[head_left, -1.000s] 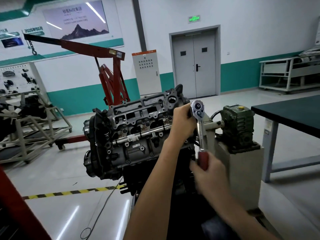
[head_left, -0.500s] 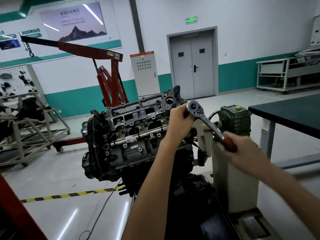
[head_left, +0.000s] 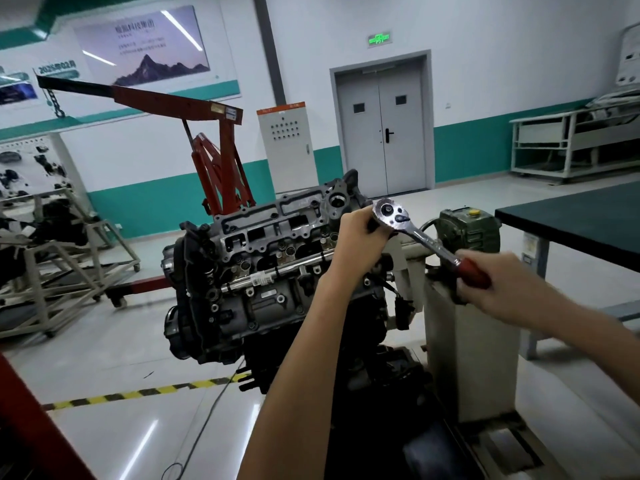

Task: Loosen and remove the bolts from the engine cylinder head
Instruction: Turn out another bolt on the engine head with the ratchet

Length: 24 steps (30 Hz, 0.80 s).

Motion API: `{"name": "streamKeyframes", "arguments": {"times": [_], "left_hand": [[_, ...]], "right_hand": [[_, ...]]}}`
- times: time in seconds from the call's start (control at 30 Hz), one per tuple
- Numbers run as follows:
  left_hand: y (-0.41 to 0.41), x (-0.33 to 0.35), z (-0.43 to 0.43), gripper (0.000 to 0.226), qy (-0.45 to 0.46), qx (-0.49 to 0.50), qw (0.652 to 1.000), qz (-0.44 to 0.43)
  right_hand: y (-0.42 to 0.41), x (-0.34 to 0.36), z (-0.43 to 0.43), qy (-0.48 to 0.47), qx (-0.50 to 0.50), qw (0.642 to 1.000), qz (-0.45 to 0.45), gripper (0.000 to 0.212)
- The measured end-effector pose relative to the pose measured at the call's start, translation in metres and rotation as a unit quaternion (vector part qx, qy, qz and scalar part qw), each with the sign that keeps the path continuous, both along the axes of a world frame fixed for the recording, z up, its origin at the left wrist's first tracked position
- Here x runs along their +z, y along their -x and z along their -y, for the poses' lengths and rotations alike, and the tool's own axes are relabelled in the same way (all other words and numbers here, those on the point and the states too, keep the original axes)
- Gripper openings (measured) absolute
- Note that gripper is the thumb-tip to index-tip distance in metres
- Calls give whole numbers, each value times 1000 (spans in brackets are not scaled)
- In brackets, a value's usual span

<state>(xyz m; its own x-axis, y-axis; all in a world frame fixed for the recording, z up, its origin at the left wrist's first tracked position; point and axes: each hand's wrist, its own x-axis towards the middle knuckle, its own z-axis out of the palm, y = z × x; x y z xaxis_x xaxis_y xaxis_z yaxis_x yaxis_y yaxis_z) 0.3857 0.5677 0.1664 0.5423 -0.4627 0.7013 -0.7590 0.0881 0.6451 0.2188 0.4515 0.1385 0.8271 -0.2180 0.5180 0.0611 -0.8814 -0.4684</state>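
Legible on the pale blue-grey wall panel (head_left: 57,67) at far left: "2025年02月". On the large mountain-picture wall poster (head_left: 145,46), a Chinese heading, too blurred to read. Above the grey double door (head_left: 381,129), a green lit exit sign (head_left: 380,39), characters unclear. On the grey metal engine cylinder head (head_left: 277,237), a small white sticker (head_left: 261,280) with unreadable print.

The left hand (head_left: 360,237) hid whatever sat under the head of the ratchet (head_left: 431,244). At three o'clock, the right hand (head_left: 502,282) was motion-blurred, its fingers indistinct; the table (head_left: 588,220) ran off the edge.
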Motion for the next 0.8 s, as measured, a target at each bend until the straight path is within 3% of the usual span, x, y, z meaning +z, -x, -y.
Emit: {"name": "streamKeyframes", "arguments": {"times": [0.07,0.1,0.13,0.2,0.3,0.4,0.5,0.6,0.7,0.73,0.8], "left_hand": [[0,-2,1,31,5,-3,1000,-3],[0,-3,1,33,8,-3,1000,-4],[0,-4,1,36,11,-2,1000,-3],[0,-6,2,30,16,0,1000,1],[0,-8,2,25,32,0,999,6],[-2,-8,0,34,38,-24,999,6],[-3,-6,1,41,23,-4,1000,2],[-3,-2,4,27,-9,2,1000,-1],[-2,1,4,22,-20,-3,1000,1],[-2,0,3,25,-12,-5,1000,1],[-1,-3,3,31,-1,-9,1000,-3]], "right_hand": [[-1,8,10,39,-10,999,15,44],[-4,1,6,23,-11,1000,14,36],[-7,-12,-4,-20,-13,1000,16,24],[-16,-43,-40,-144,-36,988,50,22],[-40,-64,-105,-327,-38,932,152,21],[-58,-64,-138,-411,1,896,171,23],[-43,-60,-108,-348,3,931,111,24],[-13,-39,-42,-177,12,984,27,30],[1,-7,1,-15,-15,1000,13,30],[-1,-7,4,2,-23,1000,21,28],[-7,-22,-10,-65,-25,997,26,23]]}}
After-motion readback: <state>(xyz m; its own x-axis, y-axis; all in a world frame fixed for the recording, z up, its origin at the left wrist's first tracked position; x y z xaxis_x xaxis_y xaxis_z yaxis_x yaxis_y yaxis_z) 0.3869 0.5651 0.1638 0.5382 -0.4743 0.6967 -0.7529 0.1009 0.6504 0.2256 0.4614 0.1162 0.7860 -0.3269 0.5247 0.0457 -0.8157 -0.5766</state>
